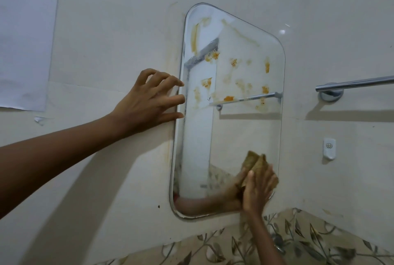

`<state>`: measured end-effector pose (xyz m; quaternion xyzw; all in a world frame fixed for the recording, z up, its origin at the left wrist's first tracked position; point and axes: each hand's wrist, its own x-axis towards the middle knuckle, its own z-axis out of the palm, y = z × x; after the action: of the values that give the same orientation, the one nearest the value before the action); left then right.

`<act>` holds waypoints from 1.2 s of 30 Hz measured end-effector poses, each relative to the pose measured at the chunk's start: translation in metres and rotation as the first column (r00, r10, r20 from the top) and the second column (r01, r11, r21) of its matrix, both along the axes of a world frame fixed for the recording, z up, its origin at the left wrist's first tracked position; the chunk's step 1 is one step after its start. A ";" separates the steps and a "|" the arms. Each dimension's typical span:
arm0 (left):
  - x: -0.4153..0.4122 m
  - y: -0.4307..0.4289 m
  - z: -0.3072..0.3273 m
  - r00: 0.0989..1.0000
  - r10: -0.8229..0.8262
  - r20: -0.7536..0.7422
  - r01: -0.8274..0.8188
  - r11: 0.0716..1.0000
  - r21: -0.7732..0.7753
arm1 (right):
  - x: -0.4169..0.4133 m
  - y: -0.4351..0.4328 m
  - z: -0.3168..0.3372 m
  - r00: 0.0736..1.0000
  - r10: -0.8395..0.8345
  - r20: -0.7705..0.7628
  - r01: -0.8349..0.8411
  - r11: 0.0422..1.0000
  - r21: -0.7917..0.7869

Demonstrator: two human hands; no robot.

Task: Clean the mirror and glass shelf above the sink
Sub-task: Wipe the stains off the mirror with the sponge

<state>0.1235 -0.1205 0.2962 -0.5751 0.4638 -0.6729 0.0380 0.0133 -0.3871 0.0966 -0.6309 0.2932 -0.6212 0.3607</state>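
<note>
A tall mirror point(230, 136) with rounded corners hangs on the pale tiled wall. Orange-brown stains spot its upper half; the lower half looks cleaner. My right hand point(257, 192) presses a brownish cloth point(259, 163) flat against the mirror's lower right corner, fingers spread over the cloth. My left hand point(149, 100) rests on the wall at the mirror's left edge, its fingertips touching the rim and its fingers loosely bent. The glass shelf is not visible.
A chrome towel bar point(354, 83) is fixed to the wall right of the mirror, with a small white wall hook point(329, 148) below it. A white sheet of paper point(25, 36) hangs at the upper left. Leaf-patterned tiles point(319, 241) run along the bottom.
</note>
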 end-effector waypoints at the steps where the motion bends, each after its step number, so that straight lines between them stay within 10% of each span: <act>1: 0.000 0.000 0.000 1.000 -0.002 0.003 0.002 1.000 -0.005 | -0.001 -0.011 0.012 1.000 -0.018 0.018 0.018 0.999 0.040; 6: 0.001 0.000 0.000 1.000 -0.016 -0.003 0.016 1.000 -0.019 | 0.009 -0.014 0.080 0.995 -0.026 0.093 0.019 0.997 0.075; 14: 0.001 0.001 0.002 0.997 -0.032 -0.067 0.030 0.999 -0.032 | 0.038 0.085 0.146 0.989 -0.124 -0.084 0.071 0.881 -0.467; 20: -0.005 -0.001 0.007 0.943 -0.297 -0.151 0.276 0.950 -0.149 | 0.041 0.121 0.138 0.981 -0.067 -0.181 -0.081 0.707 -0.702; 26: -0.004 -0.010 0.022 0.987 -0.070 -0.147 0.038 0.977 -0.208 | 0.045 0.114 0.071 0.956 -0.164 -0.242 -0.105 0.580 -0.808; 36: 0.000 -0.015 0.023 0.989 0.096 -0.110 -0.119 0.966 -0.229 | 0.015 0.034 0.047 0.984 -0.139 -0.114 0.079 0.903 -0.423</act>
<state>0.1233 -0.1357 0.3195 -0.6321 0.3502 -0.6910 -0.0163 0.0286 -0.3531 0.1436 -0.7183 0.2137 -0.6423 0.1607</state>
